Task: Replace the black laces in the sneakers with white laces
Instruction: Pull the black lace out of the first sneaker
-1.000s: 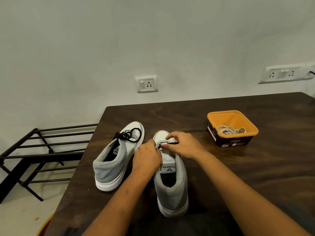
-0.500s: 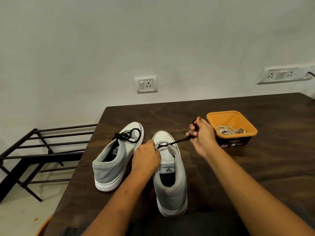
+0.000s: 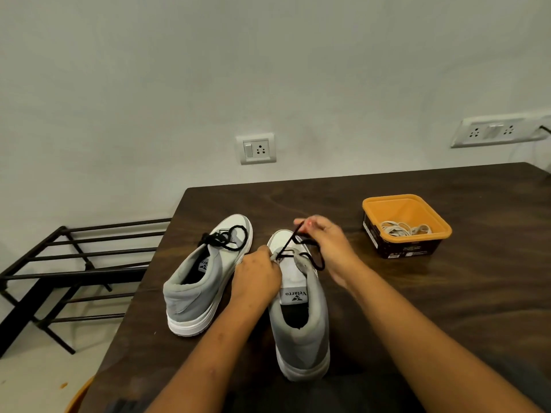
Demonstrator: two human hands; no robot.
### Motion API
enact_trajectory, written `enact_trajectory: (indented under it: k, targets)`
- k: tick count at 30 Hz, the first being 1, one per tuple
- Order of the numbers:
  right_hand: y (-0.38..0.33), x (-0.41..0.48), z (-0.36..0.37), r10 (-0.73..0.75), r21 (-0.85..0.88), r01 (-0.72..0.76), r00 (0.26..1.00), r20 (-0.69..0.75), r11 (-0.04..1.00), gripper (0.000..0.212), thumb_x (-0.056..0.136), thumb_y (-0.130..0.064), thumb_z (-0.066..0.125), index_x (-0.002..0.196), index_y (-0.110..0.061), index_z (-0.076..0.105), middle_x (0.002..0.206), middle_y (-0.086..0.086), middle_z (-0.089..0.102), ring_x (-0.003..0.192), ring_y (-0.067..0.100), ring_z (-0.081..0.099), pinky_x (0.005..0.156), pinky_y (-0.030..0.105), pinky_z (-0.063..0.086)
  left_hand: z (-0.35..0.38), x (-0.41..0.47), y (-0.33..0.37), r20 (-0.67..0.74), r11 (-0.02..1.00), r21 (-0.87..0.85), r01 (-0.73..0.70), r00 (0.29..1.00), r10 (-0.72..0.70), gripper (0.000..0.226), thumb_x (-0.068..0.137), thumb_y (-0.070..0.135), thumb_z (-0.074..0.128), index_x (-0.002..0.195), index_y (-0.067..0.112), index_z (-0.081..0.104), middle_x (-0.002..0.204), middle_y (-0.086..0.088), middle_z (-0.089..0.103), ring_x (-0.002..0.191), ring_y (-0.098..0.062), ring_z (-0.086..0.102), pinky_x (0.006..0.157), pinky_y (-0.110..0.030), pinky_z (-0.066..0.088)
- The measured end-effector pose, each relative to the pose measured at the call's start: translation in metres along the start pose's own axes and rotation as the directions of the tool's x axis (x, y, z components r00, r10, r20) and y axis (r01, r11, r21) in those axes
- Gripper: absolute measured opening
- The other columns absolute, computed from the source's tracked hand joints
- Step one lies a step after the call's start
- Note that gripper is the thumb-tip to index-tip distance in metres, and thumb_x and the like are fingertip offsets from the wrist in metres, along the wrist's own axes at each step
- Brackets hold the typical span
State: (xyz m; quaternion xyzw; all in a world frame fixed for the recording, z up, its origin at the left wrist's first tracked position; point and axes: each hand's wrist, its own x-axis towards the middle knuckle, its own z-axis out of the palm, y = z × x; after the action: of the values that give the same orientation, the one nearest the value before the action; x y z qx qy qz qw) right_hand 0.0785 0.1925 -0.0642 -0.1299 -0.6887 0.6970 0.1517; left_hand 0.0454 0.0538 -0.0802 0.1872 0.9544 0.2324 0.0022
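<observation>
Head view: pale wall with a socket (image 3: 258, 149) behind a dark tabletop (image 3: 447, 308); black rack (image 3: 74, 263) on the floor to the left. On the tabletop, two grey-and-white sneakers side by side, toes toward the wall. Heaped on the left sneaker (image 3: 193, 293), a loose black lace (image 3: 229, 238). At the eyelets of the right sneaker (image 3: 301, 338), left hand (image 3: 256, 275) curled, pinching the upper. Above its toe, right hand (image 3: 331, 245), fingers (image 3: 310, 223) closed on a taut black lace (image 3: 287, 247) running up from the eyelets, slack looping below. White laces (image 3: 402, 229) coiled in an orange tub (image 3: 369, 207), well to the right.

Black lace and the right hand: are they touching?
Touching. The head view shows the right hand pinching the black lace at its fingertips, the lace running taut down to the right sneaker.
</observation>
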Motion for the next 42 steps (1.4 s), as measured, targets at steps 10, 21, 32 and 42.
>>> enact_trajectory:
  k: [10, 21, 32, 42]
  targets:
    - [-0.010, -0.001, -0.002, -0.085, -0.578, 0.215, 0.966, 0.244, 0.788, 0.009, 0.093, -0.029, 0.059, 0.090, -0.021, 0.056, 0.072, -0.005, 0.054, 0.060, 0.008, 0.051, 0.055, 0.018, 0.041, -0.002, -0.001, 0.002, -0.010, 1.000, 0.000, -0.003, 1.000, 0.003, 0.017, 0.092, 0.016, 0.042, 0.100, 0.007, 0.053, 0.106, -0.016, 0.063, 0.102, -0.034, 0.056, 0.070, -0.033, 0.032]
    - [-0.005, -0.002, -0.004, -0.020, -0.842, 0.303, 0.944, 0.329, 0.446, 0.014, 0.092, -0.025, 0.060, 0.099, -0.022, 0.071, 0.099, 0.002, 0.060, 0.092, 0.020, 0.058, 0.076, 0.032, 0.045, -0.009, -0.002, 0.004, 0.036, 0.999, -0.039, 0.023, 0.999, -0.021, 0.020, 0.093, 0.018, 0.043, 0.104, 0.007, 0.056, 0.110, -0.019, 0.063, 0.105, -0.036, 0.055, 0.080, -0.038, 0.041]
    - [-0.035, -0.001, -0.023, 0.138, 0.760, -0.090, 0.990, 0.000, 0.643, 0.029, 0.104, -0.024, 0.032, 0.079, -0.017, 0.045, 0.054, 0.000, 0.042, 0.040, 0.008, 0.042, 0.052, 0.025, 0.047, -0.008, -0.002, 0.004, 0.040, 0.999, -0.017, 0.033, 0.999, -0.033, 0.022, 0.094, 0.018, 0.043, 0.107, 0.007, 0.057, 0.110, -0.017, 0.063, 0.105, -0.035, 0.056, 0.082, -0.038, 0.042]
    - [-0.026, -0.001, -0.025, 0.151, -0.883, 0.247, 0.932, 0.329, 0.400, 0.025, 0.088, -0.045, 0.062, 0.098, -0.023, 0.068, 0.098, -0.003, 0.066, 0.091, 0.014, 0.060, 0.079, 0.030, 0.050, -0.009, -0.003, 0.005, 0.031, 1.000, 0.004, 0.022, 0.999, -0.022, 0.022, 0.094, 0.018, 0.041, 0.107, 0.007, 0.056, 0.110, -0.017, 0.063, 0.104, -0.035, 0.056, 0.081, -0.039, 0.043]
